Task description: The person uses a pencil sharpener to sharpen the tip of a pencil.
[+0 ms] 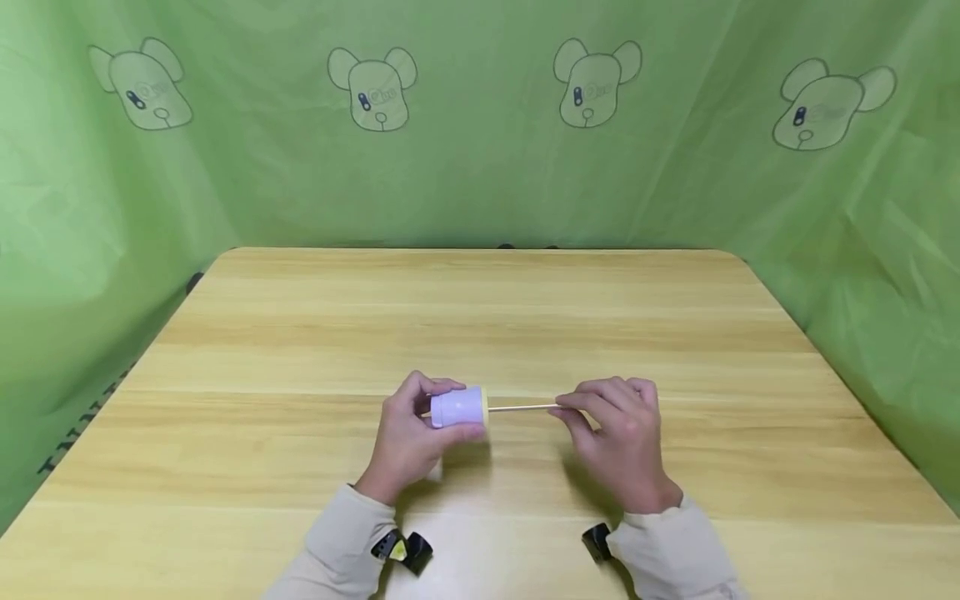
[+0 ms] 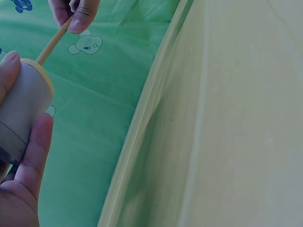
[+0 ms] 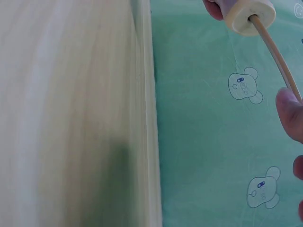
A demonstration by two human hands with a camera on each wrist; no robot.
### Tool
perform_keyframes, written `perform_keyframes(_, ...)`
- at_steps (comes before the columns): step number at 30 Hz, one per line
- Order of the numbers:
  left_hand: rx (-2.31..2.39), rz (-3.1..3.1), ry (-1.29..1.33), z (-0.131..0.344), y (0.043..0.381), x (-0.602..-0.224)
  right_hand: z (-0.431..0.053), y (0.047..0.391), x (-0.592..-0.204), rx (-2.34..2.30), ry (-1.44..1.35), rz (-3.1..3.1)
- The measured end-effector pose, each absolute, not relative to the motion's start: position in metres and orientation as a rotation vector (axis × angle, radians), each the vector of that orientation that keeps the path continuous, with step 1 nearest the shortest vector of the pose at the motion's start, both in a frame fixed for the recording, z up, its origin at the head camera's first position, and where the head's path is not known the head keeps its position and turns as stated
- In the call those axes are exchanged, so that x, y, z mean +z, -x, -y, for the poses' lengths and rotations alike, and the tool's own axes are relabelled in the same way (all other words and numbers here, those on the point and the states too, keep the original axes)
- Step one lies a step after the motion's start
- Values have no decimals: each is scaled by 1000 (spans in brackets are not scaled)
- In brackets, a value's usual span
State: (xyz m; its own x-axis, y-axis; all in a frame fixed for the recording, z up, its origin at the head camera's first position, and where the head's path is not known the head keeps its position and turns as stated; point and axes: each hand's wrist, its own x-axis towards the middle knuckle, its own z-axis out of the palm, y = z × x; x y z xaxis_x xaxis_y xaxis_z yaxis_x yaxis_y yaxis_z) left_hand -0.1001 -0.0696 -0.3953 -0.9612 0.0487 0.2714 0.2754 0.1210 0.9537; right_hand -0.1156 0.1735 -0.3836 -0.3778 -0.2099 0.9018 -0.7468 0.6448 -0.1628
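My left hand (image 1: 414, 433) grips a small lilac cylinder (image 1: 457, 407) between thumb and fingers, held on its side above the table. Its pale yellow end (image 3: 260, 16) faces right and has a round hole in the middle. A thin wooden stick (image 1: 522, 408) runs out of that hole; how far it reaches inside is hidden. The stick's other end is pinched by my right hand (image 1: 618, 433), thumb against fingertips. In the left wrist view the cylinder (image 2: 28, 104) sits between the thumb and the fingers, with the stick (image 2: 53, 42) slanting up to the right hand.
Beneath both hands lies a light wood table (image 1: 480, 317). A green cloth (image 1: 480, 183) with bear-head drawings hangs behind it and along the sides. Black devices (image 1: 416, 552) are strapped at both wrists, over pale sleeves.
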Motion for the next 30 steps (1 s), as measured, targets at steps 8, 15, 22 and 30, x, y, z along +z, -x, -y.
perform_keyframes(8, -1928, 2221, 327, 71, 98, -392, -174, 114, -382, 790, -748, 2006)
perform_keyframes(15, -1921, 2214, 360, 69, 98, -393, -177, 112, -385, 822, -718, 2084)
perform_keyframes(22, -1911, 2240, 345, 69, 98, -393, -177, 112, -386, 786, -729, 2059)
perform_keyframes(30, -1913, 2242, 347, 70, 98, -393, -179, 113, -386, 763, -745, 2062)
